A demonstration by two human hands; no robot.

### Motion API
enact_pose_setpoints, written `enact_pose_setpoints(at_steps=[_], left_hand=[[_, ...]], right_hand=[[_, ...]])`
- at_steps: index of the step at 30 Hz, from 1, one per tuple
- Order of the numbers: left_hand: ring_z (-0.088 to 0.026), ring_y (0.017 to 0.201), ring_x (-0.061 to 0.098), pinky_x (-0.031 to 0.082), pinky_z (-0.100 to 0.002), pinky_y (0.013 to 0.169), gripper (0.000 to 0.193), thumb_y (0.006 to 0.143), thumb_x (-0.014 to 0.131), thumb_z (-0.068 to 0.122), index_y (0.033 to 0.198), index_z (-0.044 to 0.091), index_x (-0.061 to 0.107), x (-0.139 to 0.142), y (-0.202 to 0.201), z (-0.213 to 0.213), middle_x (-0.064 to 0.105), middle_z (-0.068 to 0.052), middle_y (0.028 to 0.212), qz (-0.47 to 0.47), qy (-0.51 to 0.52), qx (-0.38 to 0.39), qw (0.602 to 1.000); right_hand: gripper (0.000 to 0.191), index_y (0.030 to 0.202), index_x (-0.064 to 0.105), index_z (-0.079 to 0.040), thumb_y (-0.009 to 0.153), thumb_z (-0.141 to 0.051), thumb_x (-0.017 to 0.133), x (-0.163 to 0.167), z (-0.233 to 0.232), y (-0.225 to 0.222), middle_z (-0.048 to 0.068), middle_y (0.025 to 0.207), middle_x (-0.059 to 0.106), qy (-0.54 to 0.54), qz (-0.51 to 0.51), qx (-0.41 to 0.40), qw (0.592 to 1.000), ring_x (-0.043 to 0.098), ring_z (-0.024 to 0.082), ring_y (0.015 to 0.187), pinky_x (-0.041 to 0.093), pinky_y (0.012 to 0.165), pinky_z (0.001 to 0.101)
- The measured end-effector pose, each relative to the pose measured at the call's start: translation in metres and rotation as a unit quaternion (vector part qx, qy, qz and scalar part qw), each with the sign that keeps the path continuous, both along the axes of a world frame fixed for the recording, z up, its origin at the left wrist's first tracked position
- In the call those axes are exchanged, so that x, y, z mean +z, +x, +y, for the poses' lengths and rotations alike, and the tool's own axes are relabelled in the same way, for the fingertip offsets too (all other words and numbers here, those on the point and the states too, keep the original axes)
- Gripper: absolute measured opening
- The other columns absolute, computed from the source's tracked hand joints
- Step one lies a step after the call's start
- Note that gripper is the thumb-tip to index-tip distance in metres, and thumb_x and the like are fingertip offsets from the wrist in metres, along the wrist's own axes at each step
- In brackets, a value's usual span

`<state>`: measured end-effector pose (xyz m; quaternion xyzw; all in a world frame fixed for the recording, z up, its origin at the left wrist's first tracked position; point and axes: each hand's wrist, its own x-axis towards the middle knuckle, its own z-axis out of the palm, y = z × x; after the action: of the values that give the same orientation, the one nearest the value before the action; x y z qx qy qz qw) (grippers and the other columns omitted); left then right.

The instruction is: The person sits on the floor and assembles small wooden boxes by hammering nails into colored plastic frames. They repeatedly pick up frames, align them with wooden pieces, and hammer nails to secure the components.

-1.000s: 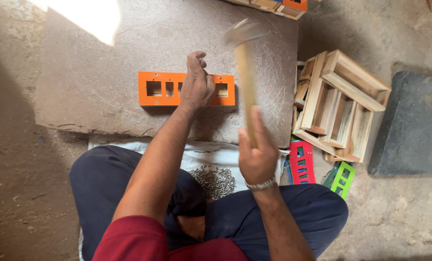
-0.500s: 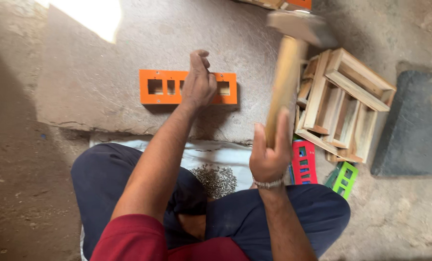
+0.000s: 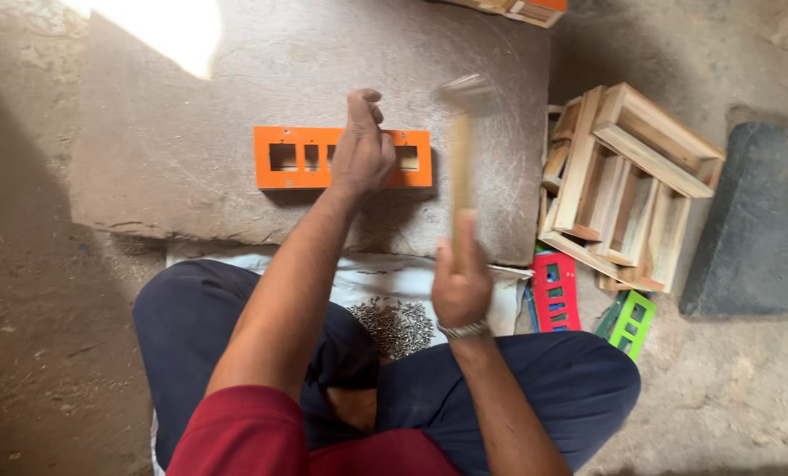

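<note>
Landmark: the orange frame [image 3: 343, 158], a long flat piece with rectangular cut-outs, lying on the grey stone slab [image 3: 191, 115] in front of you.

Left hand: your left hand [image 3: 362, 150] sits right on top of the orange frame, a bit right of its middle. Fingers are bunched tight together and curled like they're pinching something tiny against it; can't tell what, it's too small to see.

Right hand: your right hand [image 3: 461, 286] is below and to the right of the frame, fingers wrapped fully around the bottom of a wooden-handled hammer [image 3: 461, 167].

Hammer: handle points up from your fist, and the head is a blur just off the frame's right end, near your left hand's fingertips.

Nails: a little heap of small dark nails [image 3: 401, 324] on the white cloth [image 3: 367, 278], below the frame, between your knees.

Wood stack: bare wooden frames [image 3: 627, 181] piled well to the right of the orange one.

Other bits: a red frame [image 3: 556, 293] and a green frame [image 3: 630, 323] on the ground under that stack, lower right of the orange frame.
</note>
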<state>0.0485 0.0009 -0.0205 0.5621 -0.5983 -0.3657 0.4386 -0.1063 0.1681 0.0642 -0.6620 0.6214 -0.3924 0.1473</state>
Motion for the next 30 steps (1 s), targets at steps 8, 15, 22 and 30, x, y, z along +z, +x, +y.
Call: enact_pose_setpoints(at_steps=[8,15,22,30], left_hand=[[-0.035,0.106,0.065,0.052,-0.050,0.089,0.051,0.092,0.049,-0.001,0.138,0.011,0.031,0.010,-0.002,0.003,0.057,-0.018,0.114,-0.016,0.019,-0.001,1.000],[-0.034,0.104,0.066,0.055,-0.048,0.088,0.050,0.092,0.052,0.003,0.138,0.010,0.033,0.010,-0.006,0.003,0.057,-0.018,0.113,-0.011,-0.015,0.005,1.000],[-0.029,0.090,0.070,0.055,-0.046,0.080,0.051,0.097,0.059,0.015,0.140,0.007,0.032,0.037,-0.005,0.023,0.054,-0.016,0.117,-0.004,-0.004,-0.037,0.999],[-0.040,0.101,0.070,0.054,-0.055,0.085,0.034,0.100,0.068,0.037,0.126,0.016,0.065,0.021,-0.055,0.159,0.071,-0.019,0.111,-0.300,0.171,-0.332,0.878]], right_hand=[[0.064,0.159,0.037,-0.023,0.102,-0.019,0.064,-0.008,0.006,-0.007,0.015,0.113,0.075,0.196,0.092,-0.078,0.973,0.078,0.028,0.099,0.065,0.079,0.0368],[0.070,0.159,0.040,-0.016,0.095,-0.012,0.069,0.012,0.017,-0.007,0.023,0.127,0.069,0.111,0.080,-0.005,0.991,0.073,0.036,0.106,0.060,0.084,0.0430],[0.078,0.162,0.029,-0.023,0.093,-0.010,0.064,0.015,0.091,-0.037,0.006,0.073,0.056,0.309,-0.378,-0.112,0.865,0.048,0.010,0.048,0.042,0.037,0.0277],[0.065,0.157,0.034,-0.028,0.097,-0.015,0.058,0.001,0.111,-0.066,0.003,0.070,0.055,0.349,-0.585,-0.134,0.720,0.049,0.010,0.045,0.043,0.035,0.0271]])
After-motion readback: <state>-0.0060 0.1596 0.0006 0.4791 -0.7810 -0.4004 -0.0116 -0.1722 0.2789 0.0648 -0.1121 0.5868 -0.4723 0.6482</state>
